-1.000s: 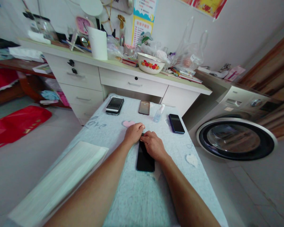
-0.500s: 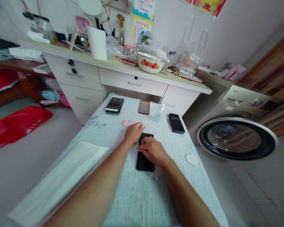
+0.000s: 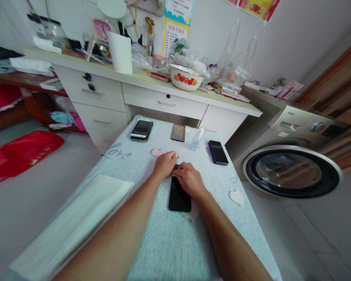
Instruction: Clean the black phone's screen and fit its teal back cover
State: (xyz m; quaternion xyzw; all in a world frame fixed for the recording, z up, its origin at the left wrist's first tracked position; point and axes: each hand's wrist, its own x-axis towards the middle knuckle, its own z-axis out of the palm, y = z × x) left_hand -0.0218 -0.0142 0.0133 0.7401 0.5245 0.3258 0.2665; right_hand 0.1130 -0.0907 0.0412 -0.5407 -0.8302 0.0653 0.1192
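A black smartphone [image 3: 179, 197] lies flat on the cloth-covered table, screen up. My left hand [image 3: 165, 164] is curled closed at its upper left edge; the fingertips are hidden, so I cannot tell what they hold. Over the upper part of the screen, my right hand [image 3: 190, 178] has its fingers pressed together. Anything between those fingers is too small to make out. Beyond the hands are a brownish see-through phone case [image 3: 178, 133] and a small clear spray bottle [image 3: 196, 140]. A second phone [image 3: 218, 152] with a blue edge rests on the right.
Stacked phones [image 3: 142, 130] sit at the table's far left corner. A long pale folded sheet [image 3: 76, 222] lies along the left side. Behind stands a white desk [image 3: 166, 102] holding a flowered bowl [image 3: 186, 78] and a paper roll [image 3: 119, 53]. A washing machine [image 3: 292, 121] is at right.
My right hand has slid up the phone's screen, away from me and closer to my left hand. My left hand and the phone have stayed in place.
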